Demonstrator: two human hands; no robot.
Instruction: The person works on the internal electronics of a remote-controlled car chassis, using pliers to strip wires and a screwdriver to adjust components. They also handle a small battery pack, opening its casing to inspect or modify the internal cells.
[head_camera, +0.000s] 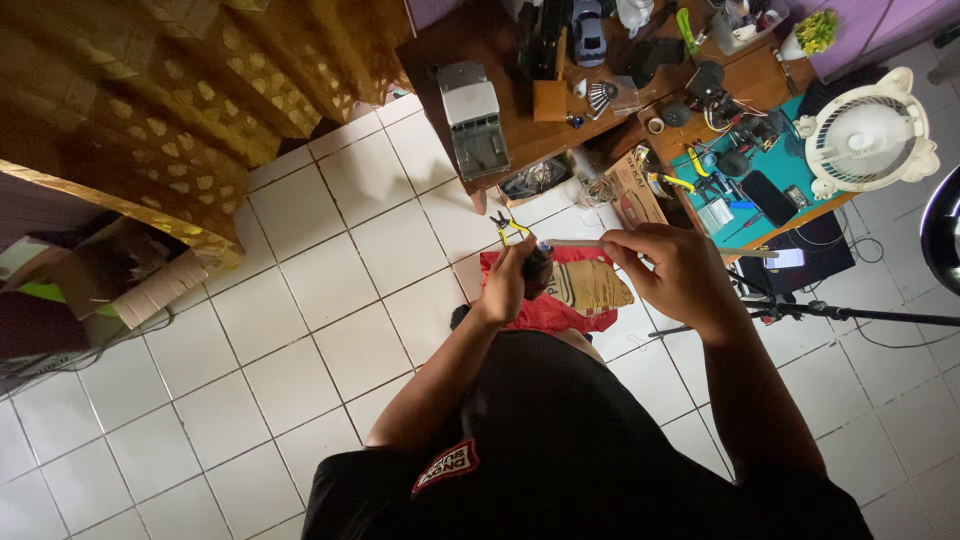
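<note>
White square floor tiles (330, 290) fill most of my view from above, with a cluttered brown wooden table (500, 130) at the far edge and a gold patterned curtain (150, 90) hanging over the far-left corner of the floor. My left hand (508, 285) is closed around the dark handles of a pair of yellow-and-black hand pliers (515, 238), whose tips point away from me. My right hand (672, 268) is closed, pinching one end of a thin pale straight rod (575, 243); the rod lies level between the two hands and its free end meets the pliers near the joint. Whether the pliers' mouth is actually biting the rod I cannot tell, as the spot is small and dark.

Both hands are held in the air over a red cloth (540, 310) spread on the floor, on which lies a tan striped piece of card or fabric (588, 285). Beside the cloth's far edge, against the table, stands an open cardboard box (633, 190). A teal cutting mat (770, 170) with small tools covers the table's right end, and a white round fan (866, 135) sits just past it.

To do this well, I judge that I should keep the rod square to the pliers, hold it near the tool so it does not flex, and squeeze steadily over the cloth.
</note>
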